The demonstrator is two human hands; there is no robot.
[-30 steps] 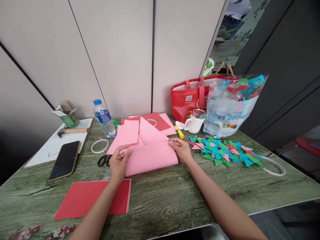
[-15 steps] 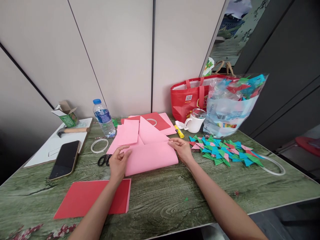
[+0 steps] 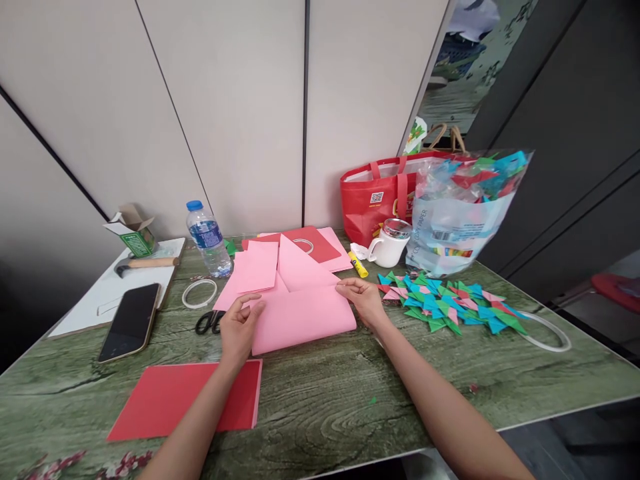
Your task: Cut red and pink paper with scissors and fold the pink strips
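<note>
A sheet of pink paper (image 3: 304, 319) is bent over into a rounded fold along its near side, just above the table. My left hand (image 3: 240, 328) pinches its left end between thumb and fingers. At the far right corner, my right hand (image 3: 364, 301) grips the same sheet near its upper edge. Behind it lie more pink pieces, including a small folded pink rectangle (image 3: 257, 265) and a pointed pink sheet (image 3: 303, 263). Black scissors (image 3: 204, 323) stick out beside my left hand, their blades hidden. Under my left forearm rests a red paper stack (image 3: 170, 400) with a pink edge.
Folded paper triangles (image 3: 445, 301) lie right, by a white ring (image 3: 550, 333). Behind stand a white mug (image 3: 390, 247), glue stick (image 3: 359, 265), red bag (image 3: 363, 207) and filled plastic bag (image 3: 457, 227). Leftward are a bottle (image 3: 207, 240), tape roll (image 3: 199, 293), phone (image 3: 131, 321) and hammer (image 3: 150, 263).
Both hands keep their hold on the pink sheet, which stays almost in place. The view has shifted very slightly; nothing was picked up or let go.
</note>
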